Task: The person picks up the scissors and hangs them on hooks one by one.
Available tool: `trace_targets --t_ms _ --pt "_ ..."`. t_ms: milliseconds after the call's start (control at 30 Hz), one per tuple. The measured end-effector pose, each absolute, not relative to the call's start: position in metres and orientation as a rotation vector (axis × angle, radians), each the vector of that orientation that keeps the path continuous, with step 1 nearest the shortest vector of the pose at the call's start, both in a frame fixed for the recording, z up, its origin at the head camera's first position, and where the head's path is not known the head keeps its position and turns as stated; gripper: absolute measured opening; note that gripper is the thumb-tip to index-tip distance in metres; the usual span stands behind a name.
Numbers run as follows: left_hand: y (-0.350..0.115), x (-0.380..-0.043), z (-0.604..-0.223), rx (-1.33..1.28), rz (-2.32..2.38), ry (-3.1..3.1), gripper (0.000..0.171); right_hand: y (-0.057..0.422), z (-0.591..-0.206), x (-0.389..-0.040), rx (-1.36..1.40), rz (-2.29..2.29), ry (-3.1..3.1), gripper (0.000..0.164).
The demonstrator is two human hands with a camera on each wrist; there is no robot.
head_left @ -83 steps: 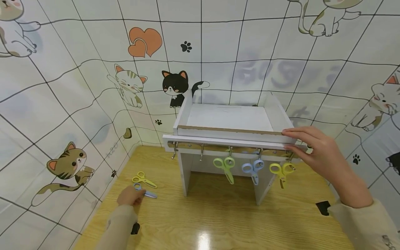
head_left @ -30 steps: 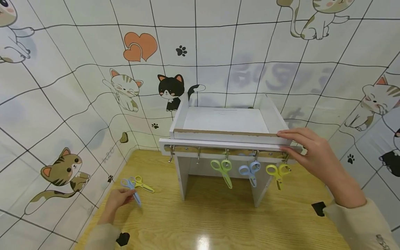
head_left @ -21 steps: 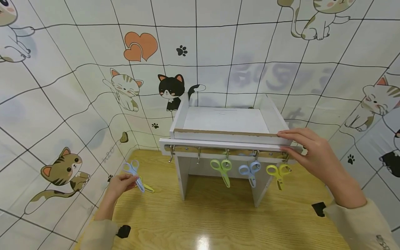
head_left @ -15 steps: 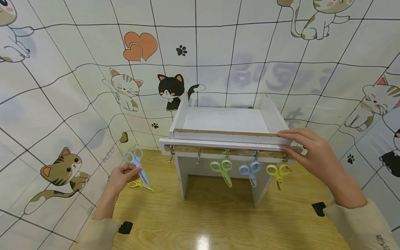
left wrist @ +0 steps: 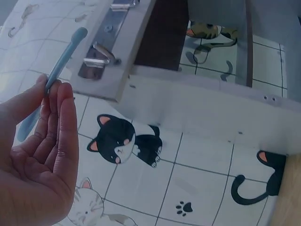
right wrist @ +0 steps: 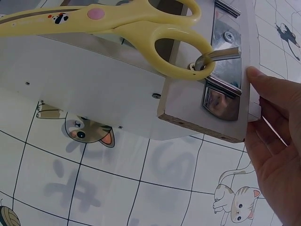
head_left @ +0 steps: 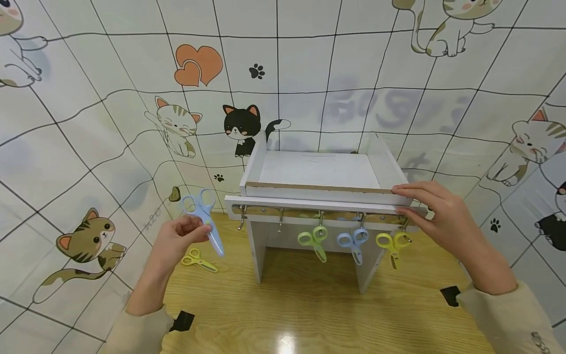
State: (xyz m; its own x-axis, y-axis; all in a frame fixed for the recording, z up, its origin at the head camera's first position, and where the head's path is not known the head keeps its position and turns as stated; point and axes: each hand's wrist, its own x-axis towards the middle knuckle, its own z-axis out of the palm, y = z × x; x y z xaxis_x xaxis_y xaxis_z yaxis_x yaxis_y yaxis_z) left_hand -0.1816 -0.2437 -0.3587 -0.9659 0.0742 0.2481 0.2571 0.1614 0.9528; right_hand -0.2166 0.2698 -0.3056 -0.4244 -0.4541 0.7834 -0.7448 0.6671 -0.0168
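My left hand pinches a pair of blue scissors raised off the table, handles up and blades pointing down. In the left wrist view the blue scissors appear edge-on between thumb and fingertips, near an unused hook. My right hand grips the front right corner of a white shelf, thumb below the top edge. From the shelf's hook rail hang green scissors, blue scissors and yellow scissors; the right wrist view shows the yellow scissors looped on their hook.
Another pair of yellow scissors lies on the wooden table, below my left hand. Two hooks at the rail's left end carry nothing. Cat-print cloth walls enclose the back and sides. Black patches show by both sleeves.
My left hand has picked the blue scissors up from the table beside the yellow pair and lifted them up and rightward, towards the rail's left end. My right hand keeps its grip on the shelf.
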Motion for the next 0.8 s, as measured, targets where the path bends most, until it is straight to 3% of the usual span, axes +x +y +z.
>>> trace_targets --t_ms 367,567,800 --pt "-0.199 -0.166 -0.347 -0.523 -1.917 -2.359 0.01 0.269 -0.306 -0.215 0.911 0.464 -2.106 0.056" --pt "-0.181 -0.164 -0.358 -0.611 -1.998 -2.382 0.025 0.269 -0.305 -0.214 0.91 0.471 -2.113 0.056" --pt "-0.164 -0.164 -0.375 -0.709 -2.1 -2.386 0.03 0.268 -0.305 -0.215 0.91 0.474 -2.11 0.056"
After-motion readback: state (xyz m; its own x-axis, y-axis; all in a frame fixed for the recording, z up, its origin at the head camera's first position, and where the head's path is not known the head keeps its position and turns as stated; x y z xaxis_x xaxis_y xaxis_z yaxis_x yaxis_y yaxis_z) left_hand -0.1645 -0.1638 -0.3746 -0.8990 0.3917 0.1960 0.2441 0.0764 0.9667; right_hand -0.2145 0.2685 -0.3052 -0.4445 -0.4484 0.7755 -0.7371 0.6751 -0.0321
